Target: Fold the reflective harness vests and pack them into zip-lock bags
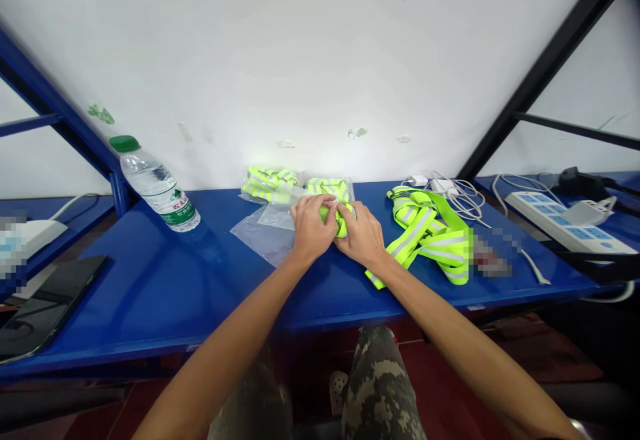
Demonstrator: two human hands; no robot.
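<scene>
My left hand (314, 225) and my right hand (361, 232) meet over the blue table, both with fingers wrapped round a small bundle of yellow-green reflective strap (341, 225). Part of the bundle is hidden by the fingers. Just behind the hands lie two clear bags with folded straps, one to the left (267, 183) and one nearer the middle (330, 188). Flat clear plastic bags (265, 233) lie beside my left hand. To the right of my right hand spreads a loose heap of the same strap (425, 227), partly under my right forearm.
A water bottle with a green cap (163, 190) stands at the left. A black phone (50, 303) lies at the left front. White cables and a charger (445, 188) sit at the back right, with a power strip (570, 220) beyond. The blue table (200, 293) meets a white wall.
</scene>
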